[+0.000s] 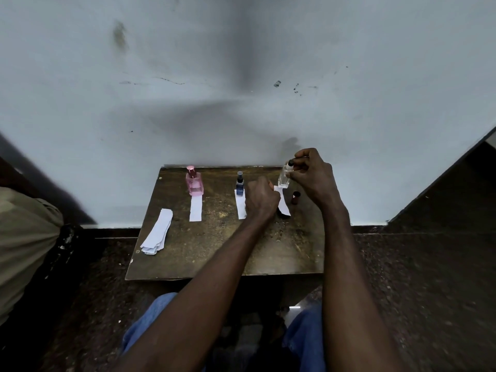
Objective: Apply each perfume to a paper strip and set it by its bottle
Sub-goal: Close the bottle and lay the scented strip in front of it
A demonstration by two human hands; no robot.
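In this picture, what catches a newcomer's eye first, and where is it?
First the two hands at the far right of the table: the right hand holds a clear bottle raised, and the left hand grips a paper strip just below it. Next, the pink bottle and the blue bottle at the back, each with a white strip in front, and a stack of spare strips at the left edge.

No text, brand name, number or sign is legible. The pink bottle [194,183] carries a faint mark on its front face, too small to read. The dark blue bottle [239,187] carries a label whose print cannot be resolved.
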